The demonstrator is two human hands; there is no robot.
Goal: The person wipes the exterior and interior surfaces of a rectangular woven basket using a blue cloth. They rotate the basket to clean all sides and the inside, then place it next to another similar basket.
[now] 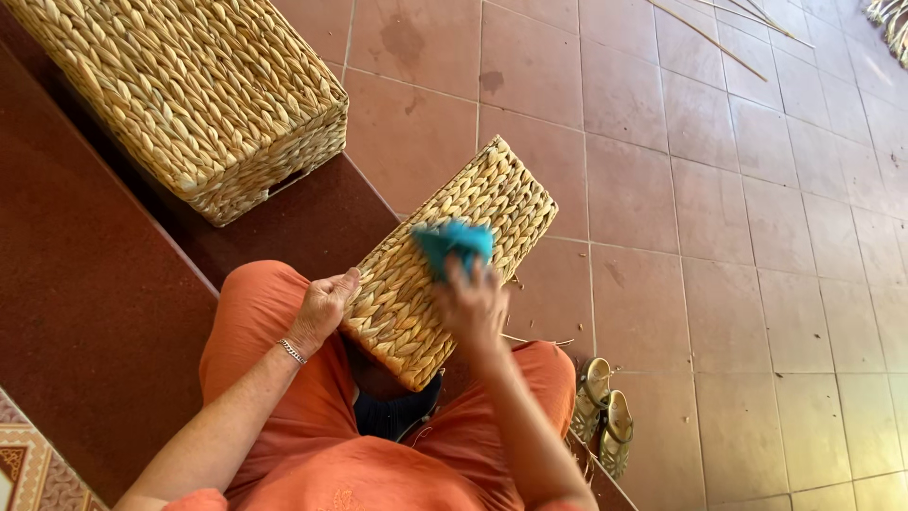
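**Looks like a home basket-weaving spot**

Pretty sure it's a house porch or floor used for handicraft: terracotta floor tiles (719, 218), a finished woven basket (203, 95) upper left, loose straw strands (728, 38) top right, sandals (605, 416) kicked off at the bottom.

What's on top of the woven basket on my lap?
A blue cloth under the right hand; the left hand grips the basket edge. Its inside is hidden.

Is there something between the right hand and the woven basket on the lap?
Yes. A blue cloth lies between the right hand and the woven basket. The left hand grips the basket's edge directly, nothing between.
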